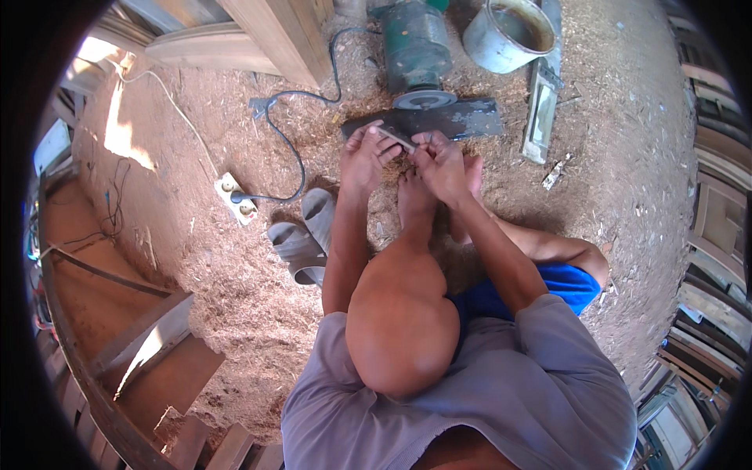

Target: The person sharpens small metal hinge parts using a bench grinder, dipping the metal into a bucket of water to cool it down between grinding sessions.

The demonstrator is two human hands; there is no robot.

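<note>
Between my two hands is a short, flat, narrow piece (397,139) with a dark face and a pale edge. It looks like a blade, but its exact kind is too small to tell. My left hand (364,159) pinches its left end with the fingertips, some fingers spread beneath. At the other end, my right hand (440,164) has thumb and fingers closed on it. Just beyond both hands stands a green bench grinder (417,51), its grey grinding wheel (424,99) facing me. A dark flat board (470,117) lies under the wheel.
A white bucket of murky liquid (509,39) stands right of the grinder, near a long level-like metal tool (540,113). A dark cable (294,149) runs to a power strip (236,197) on the left. Grey sandals (296,241) lie beside my left arm. Wood shavings cover the ground.
</note>
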